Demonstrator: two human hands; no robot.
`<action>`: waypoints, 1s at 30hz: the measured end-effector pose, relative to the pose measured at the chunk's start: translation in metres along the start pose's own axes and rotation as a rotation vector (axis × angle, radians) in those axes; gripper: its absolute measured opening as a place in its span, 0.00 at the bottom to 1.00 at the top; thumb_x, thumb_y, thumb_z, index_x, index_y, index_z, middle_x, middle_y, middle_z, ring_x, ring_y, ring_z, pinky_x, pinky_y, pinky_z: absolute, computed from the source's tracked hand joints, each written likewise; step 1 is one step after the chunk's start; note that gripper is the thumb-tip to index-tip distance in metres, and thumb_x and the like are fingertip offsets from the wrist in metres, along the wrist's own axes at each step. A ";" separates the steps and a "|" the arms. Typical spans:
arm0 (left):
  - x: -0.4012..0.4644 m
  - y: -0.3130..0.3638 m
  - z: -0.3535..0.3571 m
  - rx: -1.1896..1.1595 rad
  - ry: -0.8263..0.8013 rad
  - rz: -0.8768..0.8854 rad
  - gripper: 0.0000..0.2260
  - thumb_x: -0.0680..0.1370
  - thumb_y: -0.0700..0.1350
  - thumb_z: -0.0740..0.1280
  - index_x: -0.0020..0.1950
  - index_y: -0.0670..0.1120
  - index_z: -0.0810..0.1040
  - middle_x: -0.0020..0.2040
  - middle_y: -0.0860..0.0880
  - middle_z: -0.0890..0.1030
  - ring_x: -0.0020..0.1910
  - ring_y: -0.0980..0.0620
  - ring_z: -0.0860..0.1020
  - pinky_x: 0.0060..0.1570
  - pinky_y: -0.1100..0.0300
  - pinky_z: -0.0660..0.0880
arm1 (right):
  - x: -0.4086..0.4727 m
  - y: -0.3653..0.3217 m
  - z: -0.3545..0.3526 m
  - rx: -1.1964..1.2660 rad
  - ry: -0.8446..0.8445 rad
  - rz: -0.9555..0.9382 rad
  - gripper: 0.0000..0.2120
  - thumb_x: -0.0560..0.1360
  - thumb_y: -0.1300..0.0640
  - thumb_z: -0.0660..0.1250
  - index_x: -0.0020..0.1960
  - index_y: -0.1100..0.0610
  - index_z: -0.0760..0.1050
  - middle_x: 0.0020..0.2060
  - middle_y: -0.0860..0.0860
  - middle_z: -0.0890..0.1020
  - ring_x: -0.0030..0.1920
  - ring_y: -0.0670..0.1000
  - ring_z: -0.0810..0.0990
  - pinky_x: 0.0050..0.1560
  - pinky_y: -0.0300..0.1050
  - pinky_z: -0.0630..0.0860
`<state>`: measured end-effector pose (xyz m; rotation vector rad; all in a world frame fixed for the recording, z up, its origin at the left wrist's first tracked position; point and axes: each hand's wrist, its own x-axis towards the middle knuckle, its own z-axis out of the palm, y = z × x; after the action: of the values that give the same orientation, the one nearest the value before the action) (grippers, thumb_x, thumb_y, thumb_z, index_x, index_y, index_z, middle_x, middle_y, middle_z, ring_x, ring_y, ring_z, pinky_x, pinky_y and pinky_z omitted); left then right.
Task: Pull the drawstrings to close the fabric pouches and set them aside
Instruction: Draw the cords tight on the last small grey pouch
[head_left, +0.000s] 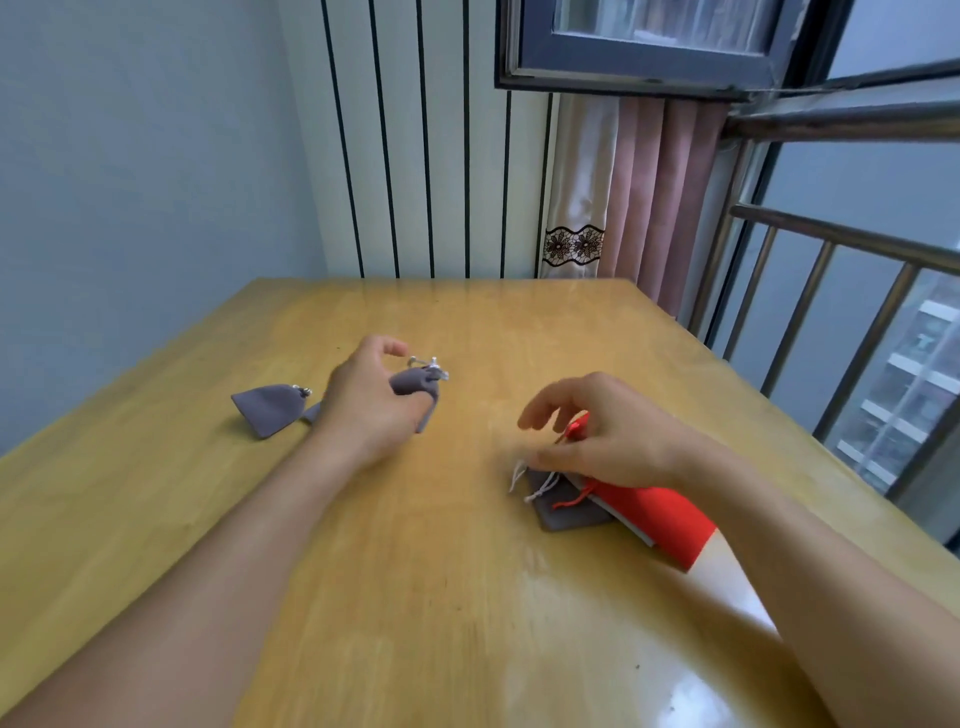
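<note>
On table, left hand grips cinched grey pouch: lay it by closed pouch. Right hand loose, empty, above stack.

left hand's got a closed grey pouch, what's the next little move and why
Probably lower the cinched grey pouch in the left hand to the table beside the grey pouch already lying at the left. Its neck looks gathered, and the right hand already hovers over the pile of flat pouches.
</note>
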<state>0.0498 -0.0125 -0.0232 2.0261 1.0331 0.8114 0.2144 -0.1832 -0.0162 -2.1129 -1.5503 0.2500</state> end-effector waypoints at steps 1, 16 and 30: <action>0.002 -0.006 -0.006 0.160 0.035 -0.004 0.21 0.71 0.44 0.69 0.63 0.49 0.70 0.51 0.47 0.81 0.45 0.46 0.78 0.44 0.53 0.77 | -0.002 0.000 -0.002 -0.075 -0.036 -0.011 0.13 0.69 0.48 0.76 0.52 0.48 0.82 0.46 0.42 0.82 0.47 0.42 0.79 0.48 0.38 0.77; -0.010 0.003 0.004 0.489 0.284 0.466 0.14 0.69 0.51 0.70 0.54 0.50 0.78 0.53 0.49 0.75 0.52 0.46 0.73 0.52 0.54 0.70 | 0.000 0.009 0.000 -0.149 -0.131 -0.041 0.09 0.71 0.44 0.73 0.48 0.46 0.84 0.43 0.44 0.84 0.44 0.42 0.80 0.47 0.41 0.77; -0.027 0.010 0.042 -0.651 -0.474 0.122 0.07 0.78 0.40 0.68 0.55 0.42 0.82 0.48 0.45 0.86 0.47 0.53 0.83 0.45 0.62 0.78 | 0.005 -0.001 0.008 0.587 0.116 -0.078 0.13 0.79 0.56 0.68 0.63 0.56 0.76 0.52 0.56 0.84 0.53 0.56 0.83 0.56 0.50 0.80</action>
<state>0.0735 -0.0527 -0.0433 1.5998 0.3168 0.5806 0.2116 -0.1759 -0.0213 -1.5764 -1.2885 0.4794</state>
